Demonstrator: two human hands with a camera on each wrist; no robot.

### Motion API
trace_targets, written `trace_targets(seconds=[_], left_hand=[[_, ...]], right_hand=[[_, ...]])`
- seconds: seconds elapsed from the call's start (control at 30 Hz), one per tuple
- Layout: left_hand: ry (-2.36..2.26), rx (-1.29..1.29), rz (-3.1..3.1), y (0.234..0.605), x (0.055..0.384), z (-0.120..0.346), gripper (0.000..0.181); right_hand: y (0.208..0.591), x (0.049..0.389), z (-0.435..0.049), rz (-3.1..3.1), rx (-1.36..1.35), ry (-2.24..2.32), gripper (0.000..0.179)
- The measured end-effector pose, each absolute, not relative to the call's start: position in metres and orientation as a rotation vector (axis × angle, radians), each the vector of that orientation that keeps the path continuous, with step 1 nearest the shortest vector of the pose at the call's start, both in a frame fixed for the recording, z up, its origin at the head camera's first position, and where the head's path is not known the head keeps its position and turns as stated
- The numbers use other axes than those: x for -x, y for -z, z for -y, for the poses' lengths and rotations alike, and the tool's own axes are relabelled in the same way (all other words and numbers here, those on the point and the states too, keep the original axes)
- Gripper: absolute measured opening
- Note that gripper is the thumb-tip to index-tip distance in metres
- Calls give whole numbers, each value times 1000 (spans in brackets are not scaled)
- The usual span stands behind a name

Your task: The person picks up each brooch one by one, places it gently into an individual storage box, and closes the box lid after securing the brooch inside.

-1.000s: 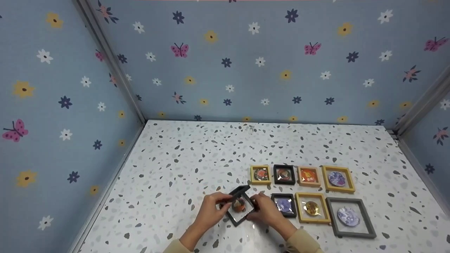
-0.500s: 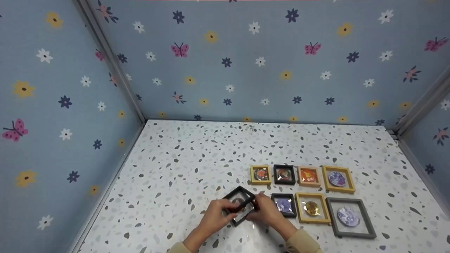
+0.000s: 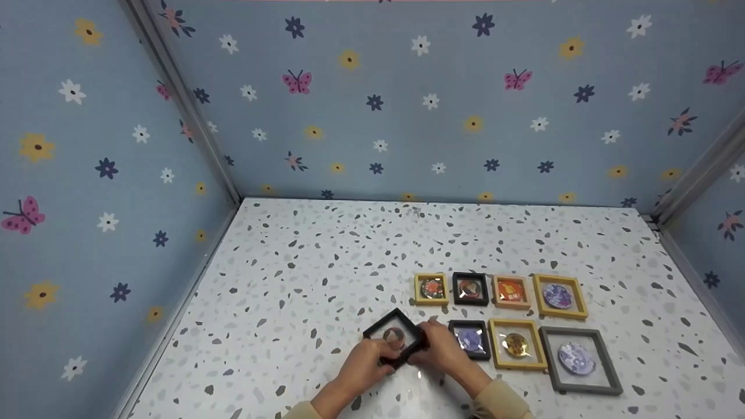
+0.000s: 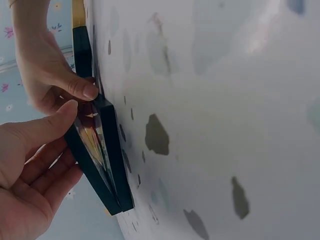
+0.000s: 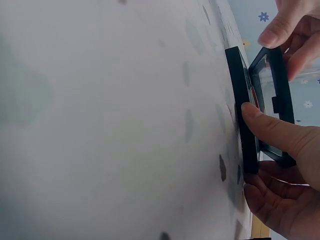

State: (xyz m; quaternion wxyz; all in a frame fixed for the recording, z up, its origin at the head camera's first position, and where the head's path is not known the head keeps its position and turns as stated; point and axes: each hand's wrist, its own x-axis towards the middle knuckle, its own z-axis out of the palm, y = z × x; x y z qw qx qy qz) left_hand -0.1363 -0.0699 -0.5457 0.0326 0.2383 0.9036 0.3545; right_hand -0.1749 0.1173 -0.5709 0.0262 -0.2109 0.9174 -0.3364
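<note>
A small black hinged display frame (image 3: pixel 381 321) with clear film windows stands turned cornerwise in front of me. Inside it shows a round reddish-brown badge (image 3: pixel 393 334). Its two halves are tilted close together, with a wedge-shaped gap between them in both wrist views. My left hand (image 3: pixel 364 362) pinches the upper half (image 5: pixel 281 85) by its edge, thumb over the border and fingers beneath. My right hand (image 3: pixel 445 351) grips the lower half (image 5: pixel 241 110) at the right corner, its thumb (image 5: pixel 265 125) on the border. That lower half lies against the speckled table.
To the right, finished-looking frames lie in two rows: a black one (image 3: pixel 486 355) nearest my right hand, a yellow one (image 3: pixel 492 349), a large grey one (image 3: pixel 612 361), and several more behind, such as a small yellow one (image 3: pixel 418 291). Flowered walls (image 3: pixel 372 128) enclose the table (image 3: pixel 291 233).
The upper half was standing raised a second ago; my left hand has swung it down over the badge and moved slightly toward me. My right hand has stayed in place.
</note>
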Motion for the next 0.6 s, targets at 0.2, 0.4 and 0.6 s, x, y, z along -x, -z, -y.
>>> trace_targets(seconds=[0.2,0.4,0.6], left_hand=[[-963,-678,-2821,547,135,67,24],[-923,-617,-2805,549,134,64,24],[-903,-617,-2827,548,135,62,21]], right_hand=[[570,174,-117,-2840,640,1028,39],[570,173,-116,-2838,638,1032,37],[571,174,-117,-2843,673,1042,36]])
